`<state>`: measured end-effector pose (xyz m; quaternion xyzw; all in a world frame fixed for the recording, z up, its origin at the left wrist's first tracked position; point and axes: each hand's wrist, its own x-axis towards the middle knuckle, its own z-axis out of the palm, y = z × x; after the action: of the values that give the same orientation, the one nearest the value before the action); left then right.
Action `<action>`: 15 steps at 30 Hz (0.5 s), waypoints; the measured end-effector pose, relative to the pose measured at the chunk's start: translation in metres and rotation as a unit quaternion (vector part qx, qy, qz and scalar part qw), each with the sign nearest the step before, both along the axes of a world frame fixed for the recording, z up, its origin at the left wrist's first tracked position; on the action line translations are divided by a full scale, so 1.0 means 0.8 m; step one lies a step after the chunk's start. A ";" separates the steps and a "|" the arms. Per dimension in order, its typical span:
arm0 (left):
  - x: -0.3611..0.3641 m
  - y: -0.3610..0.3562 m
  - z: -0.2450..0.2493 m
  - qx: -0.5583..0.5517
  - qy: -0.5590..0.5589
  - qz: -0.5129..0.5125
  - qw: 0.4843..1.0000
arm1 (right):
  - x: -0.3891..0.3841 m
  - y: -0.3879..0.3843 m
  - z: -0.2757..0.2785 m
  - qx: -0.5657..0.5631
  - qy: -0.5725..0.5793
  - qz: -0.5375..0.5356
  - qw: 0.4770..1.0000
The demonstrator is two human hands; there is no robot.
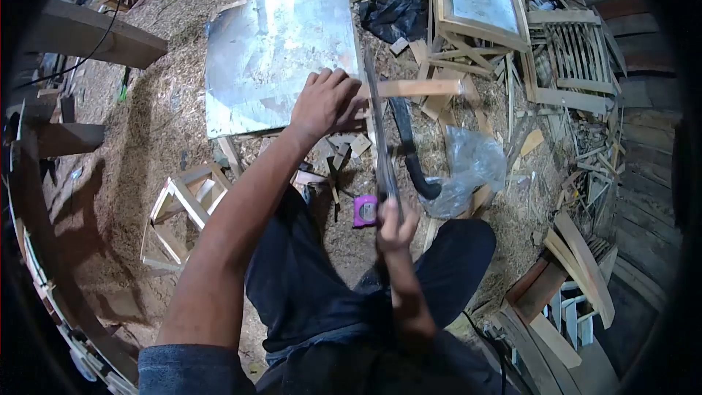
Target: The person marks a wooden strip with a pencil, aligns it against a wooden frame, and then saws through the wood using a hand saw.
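Observation:
My left hand [325, 102] grips one end of a short wooden stick [420, 88], holding it level above the sawdust floor. My right hand [395, 228] is closed around the handle of a long blade [379, 135] that stands nearly upright and crosses the stick just right of my left hand. The blade looks blurred. A black curved machete-like tool [411, 150] lies on the ground right of the blade. A purple tape measure [365, 210] sits by my right hand. My knees in dark trousers are below.
A metal sheet [274, 55] lies ahead on the sawdust. Wood offcuts and slatted frames [574, 55] pile up at the right, with a clear plastic bag [468, 168] and a black bag [395, 11]. A small wooden frame [183, 212] lies at the left.

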<state>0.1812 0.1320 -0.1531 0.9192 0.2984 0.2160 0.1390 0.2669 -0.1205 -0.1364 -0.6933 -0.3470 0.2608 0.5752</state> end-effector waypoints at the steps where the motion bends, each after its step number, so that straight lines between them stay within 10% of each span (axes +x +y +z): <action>1: -0.001 0.000 0.000 0.008 0.017 0.003 1.000 | 0.005 0.009 -0.004 0.002 0.000 0.000 1.000; 15: -0.002 0.001 -0.002 0.005 0.011 -0.006 1.000 | 0.027 0.108 0.029 -0.088 0.042 0.025 0.995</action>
<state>0.1794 0.1330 -0.1545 0.9239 0.2937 0.2064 0.1323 0.2888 -0.0339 -0.1136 -0.7210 -0.3157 0.3336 0.5188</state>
